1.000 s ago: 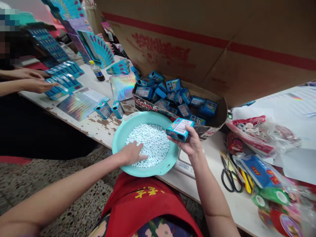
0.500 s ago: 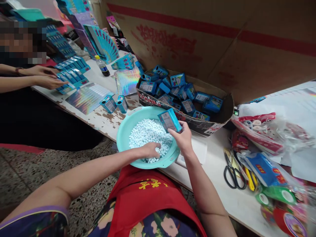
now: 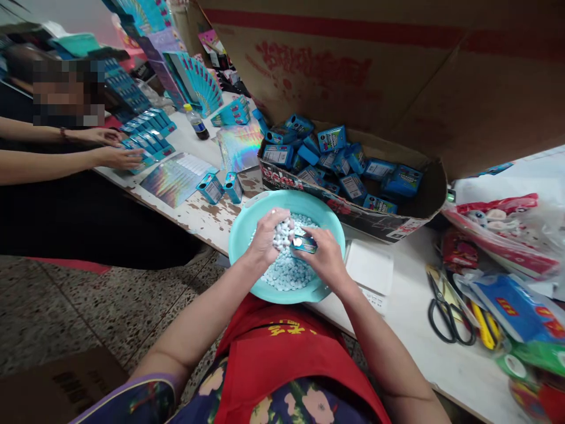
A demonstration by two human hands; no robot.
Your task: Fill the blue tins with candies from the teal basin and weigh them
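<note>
Head view: the left hand is half-closed into a cup, holding small, rounded, pale blue-white pellets. The right hand is closed around a small, blue, rectangular box, its end with a pale round spot turned up. Box and handful are side by side over the round, turquoise plastic bowl, which contains more pellets.

Step observed: handful and box brought close together. Judged requirement: a steady box and a snug cup, as loose pellets could spill.

From the bowl, a low, open, printed cardboard carton of similar boxes lies toward 1 o'clock; two upright blue boxes toward 10; a white, flat-topped scale near 3; black-handled metal scissors between 3 and 4.
</note>
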